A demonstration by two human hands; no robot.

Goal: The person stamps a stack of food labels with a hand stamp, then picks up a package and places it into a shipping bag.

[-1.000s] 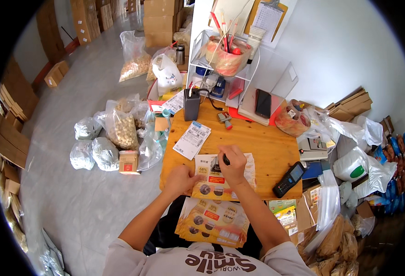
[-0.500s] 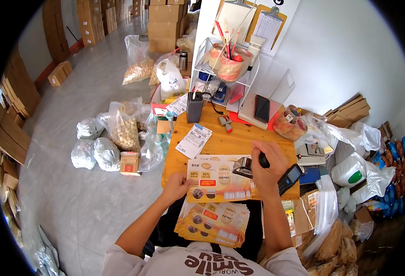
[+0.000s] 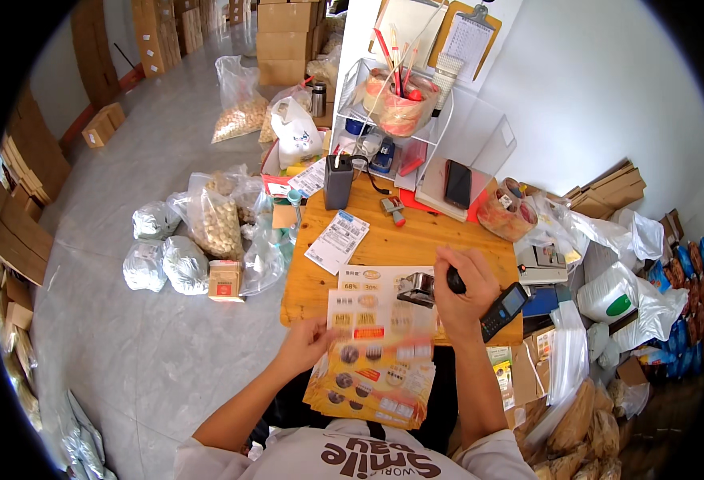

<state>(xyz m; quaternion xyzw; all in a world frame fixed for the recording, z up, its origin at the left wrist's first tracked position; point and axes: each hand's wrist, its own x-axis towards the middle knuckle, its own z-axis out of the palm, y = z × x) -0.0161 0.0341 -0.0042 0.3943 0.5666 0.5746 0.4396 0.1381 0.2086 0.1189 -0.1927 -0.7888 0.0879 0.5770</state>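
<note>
the desk [image 3: 424,236] is wood, smooth and softly shiny, with its grain showing. the printed sheets [image 3: 368,392] look like thin, smooth paper, and the label slip [image 3: 337,242] is paper too. the stamp [image 3: 417,289] has a bright, shiny metal frame and a smooth black knob that looks like plastic. the handheld scanner [image 3: 504,312] is dark, mostly matt plastic; the phone [image 3: 457,184] has a glossy, glass-like face. the shirt [image 3: 272,466] is matt cloth, the floor [image 3: 168,360] smooth with a faint sheen, the boxes [image 3: 284,46] matt cardboard, the clear bag [image 3: 214,224] crinkled, glossy plastic.
</note>
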